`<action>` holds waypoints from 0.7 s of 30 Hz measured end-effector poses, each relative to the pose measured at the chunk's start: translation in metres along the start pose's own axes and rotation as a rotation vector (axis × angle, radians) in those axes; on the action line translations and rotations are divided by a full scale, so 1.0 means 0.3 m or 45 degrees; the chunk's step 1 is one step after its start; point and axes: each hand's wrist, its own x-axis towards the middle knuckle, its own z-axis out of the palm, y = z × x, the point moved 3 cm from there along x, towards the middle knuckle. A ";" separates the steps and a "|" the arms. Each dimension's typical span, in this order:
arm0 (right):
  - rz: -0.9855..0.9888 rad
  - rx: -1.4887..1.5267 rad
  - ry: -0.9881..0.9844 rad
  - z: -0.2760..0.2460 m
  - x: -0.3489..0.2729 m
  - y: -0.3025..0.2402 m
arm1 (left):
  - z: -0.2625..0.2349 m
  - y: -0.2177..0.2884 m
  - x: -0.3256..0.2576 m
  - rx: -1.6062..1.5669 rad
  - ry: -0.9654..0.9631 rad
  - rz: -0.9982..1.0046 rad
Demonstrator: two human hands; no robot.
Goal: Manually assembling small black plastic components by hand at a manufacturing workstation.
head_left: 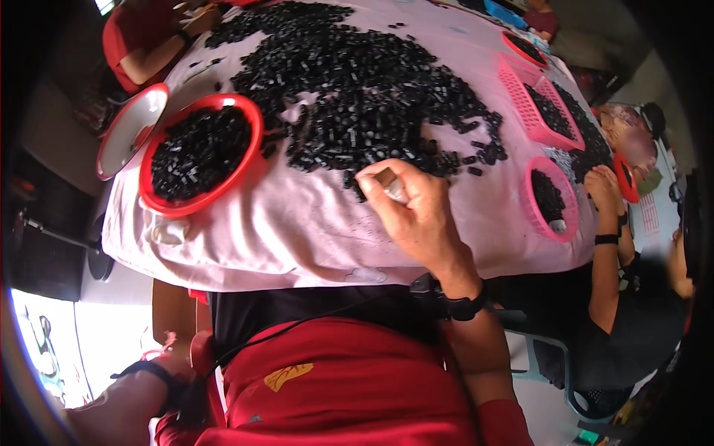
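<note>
Over the near edge of the pile of small black cylindrical pieces [357, 111], my right hand [420, 215] is closed, its thumb and forefinger drawn together. Something whitish shows inside its curl, too little of it to name. My left hand [172, 363] hangs low at the left, below the tabletop and away from the pieces; its fingers are blurred and partly hidden. Left of the pile, a red-rimmed basin [255, 152] holds many more black pieces.
A white, red-rimmed bowl [111, 152] leans beside the basin. Crumpled whitish material [170, 232] lies on the pink cloth [312, 253]. Pink baskets [571, 204] of black pieces stand at the right, near a co-worker's hands [604, 189]. Another person [141, 44] sits at far left.
</note>
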 end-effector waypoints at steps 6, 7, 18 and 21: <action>0.091 -0.043 0.002 -0.031 -0.007 -0.003 | -0.113 -0.065 0.542 0.040 0.129 0.040; 0.116 -0.084 0.004 -0.039 -0.003 -0.010 | -0.114 -0.070 0.553 0.053 0.136 0.043; 0.085 -0.061 0.038 -0.033 -0.003 0.011 | -0.077 -0.101 0.461 0.063 0.091 0.073; 0.076 -0.163 -0.016 -0.041 0.004 0.020 | -0.080 -0.105 0.458 0.087 0.044 0.085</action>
